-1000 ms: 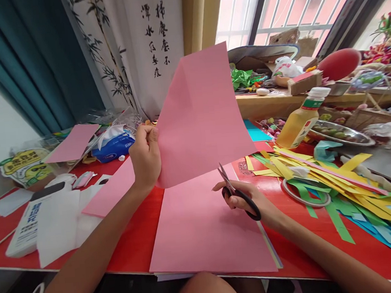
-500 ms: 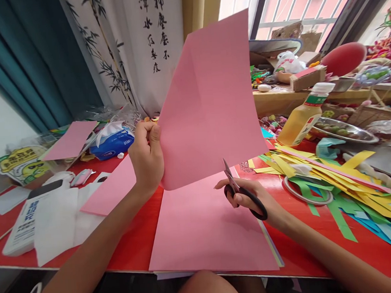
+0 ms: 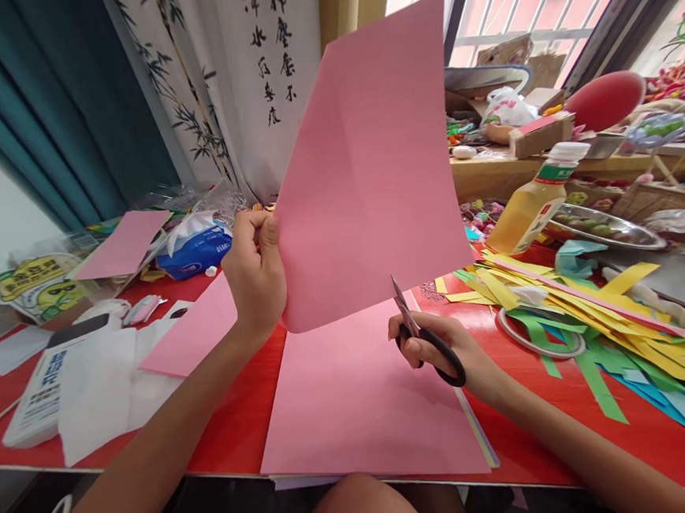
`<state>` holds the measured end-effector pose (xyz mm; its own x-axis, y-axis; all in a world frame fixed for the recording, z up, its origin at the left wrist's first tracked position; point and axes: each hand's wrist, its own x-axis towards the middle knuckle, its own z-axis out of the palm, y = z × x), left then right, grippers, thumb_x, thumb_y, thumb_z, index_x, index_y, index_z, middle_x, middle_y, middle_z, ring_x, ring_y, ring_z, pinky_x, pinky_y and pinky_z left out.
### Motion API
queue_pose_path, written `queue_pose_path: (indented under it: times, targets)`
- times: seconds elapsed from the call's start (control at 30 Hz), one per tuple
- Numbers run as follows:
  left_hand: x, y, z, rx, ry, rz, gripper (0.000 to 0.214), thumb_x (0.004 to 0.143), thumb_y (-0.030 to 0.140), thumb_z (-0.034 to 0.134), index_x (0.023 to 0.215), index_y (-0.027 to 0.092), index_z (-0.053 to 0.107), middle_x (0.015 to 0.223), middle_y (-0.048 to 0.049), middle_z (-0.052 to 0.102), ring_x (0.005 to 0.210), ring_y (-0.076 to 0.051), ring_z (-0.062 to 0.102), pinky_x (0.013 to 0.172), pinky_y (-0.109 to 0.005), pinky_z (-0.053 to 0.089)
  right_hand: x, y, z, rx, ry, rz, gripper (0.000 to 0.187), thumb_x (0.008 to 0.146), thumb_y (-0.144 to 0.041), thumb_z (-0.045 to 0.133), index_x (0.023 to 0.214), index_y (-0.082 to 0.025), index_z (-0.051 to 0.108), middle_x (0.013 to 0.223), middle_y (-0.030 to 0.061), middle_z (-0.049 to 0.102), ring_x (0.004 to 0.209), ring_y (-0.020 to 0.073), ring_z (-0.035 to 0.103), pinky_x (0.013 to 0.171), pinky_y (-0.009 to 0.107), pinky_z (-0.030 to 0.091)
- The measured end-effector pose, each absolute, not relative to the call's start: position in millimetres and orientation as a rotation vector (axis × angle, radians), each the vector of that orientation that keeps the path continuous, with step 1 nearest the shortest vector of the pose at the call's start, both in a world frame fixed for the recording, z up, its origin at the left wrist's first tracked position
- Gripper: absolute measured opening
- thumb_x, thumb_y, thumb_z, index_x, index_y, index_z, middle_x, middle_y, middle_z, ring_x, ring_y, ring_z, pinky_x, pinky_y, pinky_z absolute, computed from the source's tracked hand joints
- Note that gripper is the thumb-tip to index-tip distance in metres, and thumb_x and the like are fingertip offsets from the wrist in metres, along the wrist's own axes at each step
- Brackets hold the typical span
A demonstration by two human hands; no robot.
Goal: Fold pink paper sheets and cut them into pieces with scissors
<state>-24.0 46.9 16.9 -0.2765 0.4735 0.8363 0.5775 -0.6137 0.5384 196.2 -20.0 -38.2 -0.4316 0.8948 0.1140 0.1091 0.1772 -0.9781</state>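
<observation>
My left hand is closed on the lower left edge of a pink paper sheet, holding it upright above the red table. My right hand grips black-handled scissors, their blades pointing up at the sheet's bottom edge. Under both hands a stack of paper with a pink top sheet lies flat on the table. The scissor tips sit just at or below the raised sheet's edge; I cannot tell whether they touch it.
Several yellow, green and blue paper strips lie heaped at the right, by a tape ring, a juice bottle and a metal dish. White papers, a tissue pack and more pink sheets lie left. A cluttered sill runs behind.
The raised pink sheet has swung higher and to the right. My right hand with the scissors has shifted slightly right, staying under the sheet's bottom edge.
</observation>
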Motion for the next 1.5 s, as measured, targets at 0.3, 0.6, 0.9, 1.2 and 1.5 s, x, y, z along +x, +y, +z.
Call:
queue_pose_path:
  times: [0.3,0.6,0.9,1.2,1.5]
  targets:
    - [-23.5,46.3,16.7,-1.813,-1.331,-2.038,0.020,0.087,0.036,0.042,0.075,0.021,0.049,0.072,0.0002,0.053,0.068,-0.011,0.050,0.066,-0.025,0.040,194.0,-21.8,-40.5,-0.974,-1.753,1.255,0.022,0.082,-0.040,0.050,0.083,-0.017,0.050,0.055,-0.0050,0.040,0.052,0.0087,0.039,0.051,0.024,0.030]
    - [-22.7,44.7,17.6,-1.824,-1.349,-2.032,0.019,0.088,0.034,0.041,0.075,0.022,0.048,0.073,-0.0003,0.052,0.069,-0.012,0.049,0.066,-0.027,0.039,191.7,-24.2,-38.7,-1.042,-1.756,1.237,0.024,0.083,-0.042,0.047,0.084,-0.017,0.049,0.053,-0.0050,0.038,0.049,0.0087,0.034,0.048,0.024,0.027]
    - [-18.3,42.1,14.0,-1.881,-1.404,-2.033,0.022,0.086,0.038,0.042,0.075,0.020,0.049,0.068,0.0007,0.050,0.062,-0.011,0.045,0.057,-0.026,0.035,192.5,-25.7,-41.2,-1.011,-1.722,1.250,0.031,0.083,-0.045,0.047,0.093,-0.016,0.051,0.056,-0.0038,0.042,0.052,0.0096,0.039,0.051,0.025,0.031]
    - [-15.7,38.8,12.9,-1.894,-1.444,-2.016,0.024,0.086,0.041,0.041,0.074,0.022,0.049,0.064,0.0014,0.048,0.059,-0.011,0.043,0.054,-0.026,0.033,193.2,-25.2,-39.5,-1.003,-1.742,1.207,0.027,0.083,-0.044,0.047,0.085,-0.017,0.049,0.054,-0.0040,0.041,0.052,0.0098,0.038,0.051,0.025,0.030]
    - [-16.9,40.9,11.7,-1.881,-1.440,-1.988,0.022,0.086,0.038,0.041,0.075,0.021,0.049,0.066,0.0012,0.049,0.059,-0.011,0.042,0.055,-0.026,0.033,191.4,-25.7,-42.3,-1.026,-1.726,1.182,0.025,0.083,-0.042,0.048,0.084,-0.018,0.050,0.052,-0.0048,0.040,0.049,0.0093,0.036,0.048,0.024,0.030]
